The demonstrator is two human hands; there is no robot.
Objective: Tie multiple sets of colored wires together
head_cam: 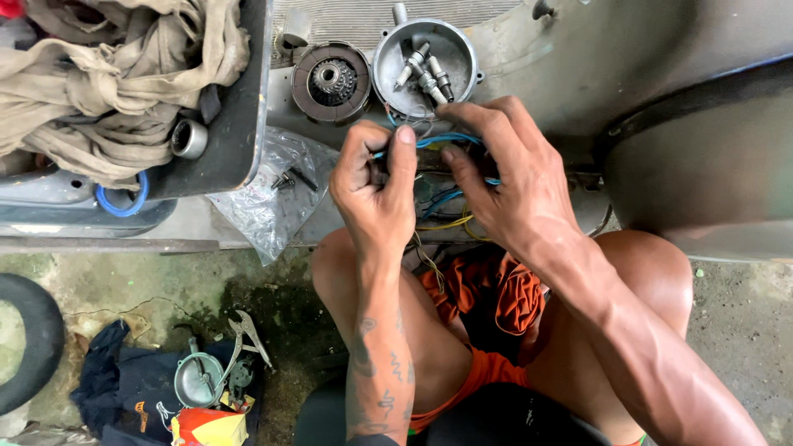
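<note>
Much of the work is hidden: the left hand (376,194) and the right hand (508,177) cover the middle of a bundle of wires (442,142), so what the wires join to cannot be made out. The left hand is curled into a loose fist with thumb pressed against the forefinger, pinching a blue wire. The right hand is half spread, its fingers bent down over the bundle; whether it grips a wire cannot be told. Blue loops show between the hands, and yellow and dark strands hang out below them, above the person's knees.

Room is tight. Just beyond the hands sits a round metal cup (425,56) holding spark plugs (421,70), and beside it on the left a dark ribbed disc with a small gear (332,83). The curved grey body panel (702,157) closes in the right side and runs out of frame.

To the left lies a crumpled clear plastic bag (268,194) with small screws on it. Far left, rumpled beige cloth (116,74) fills a dark tray. On the stained concrete floor (149,285), pliers (248,334) rest on dark fabric.
</note>
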